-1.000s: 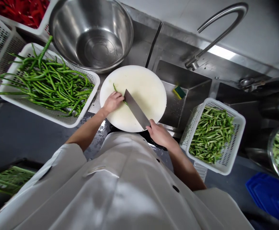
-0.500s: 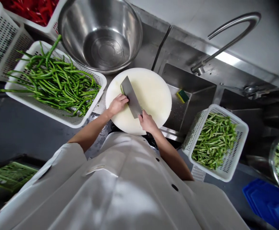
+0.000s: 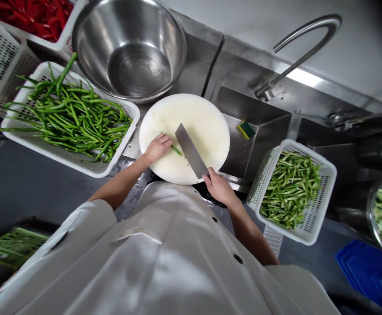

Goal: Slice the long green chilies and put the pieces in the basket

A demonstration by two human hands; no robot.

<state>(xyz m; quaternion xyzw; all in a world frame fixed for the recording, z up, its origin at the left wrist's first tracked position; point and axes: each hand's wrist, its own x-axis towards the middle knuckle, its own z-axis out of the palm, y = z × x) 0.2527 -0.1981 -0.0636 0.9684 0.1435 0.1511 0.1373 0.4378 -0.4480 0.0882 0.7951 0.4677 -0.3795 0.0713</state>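
Note:
My right hand [image 3: 220, 187] is wrapped round the handle of a cleaver [image 3: 192, 152], its wide blade slanting over the round white cutting board [image 3: 207, 118]. Left of the blade, my left hand [image 3: 158, 148] rests on the board with its fingers curled down. Green chili pepper [image 3: 177, 150] shows past its fingertips, and a small green tip pokes out above them; the rest is hidden under the hand. Blade and pepper are apart. A few tiny dark bits lie on the board near the cleaver.
Whole green chilies fill a white basket [image 3: 112, 168] at left; cut green strips sit in another basket [image 3: 328, 188] at right. A steel bowl [image 3: 92, 48] stands behind the board. The sink [image 3: 269, 131] holds a sponge [image 3: 246, 130] under a curved faucet [image 3: 309, 57]. Red peppers [image 3: 36, 17] are far left.
The cleaver has swung right and toward my body, away from my left fingers. Green pepper beside the left fingertips has come into sight. The whole view has shifted slightly.

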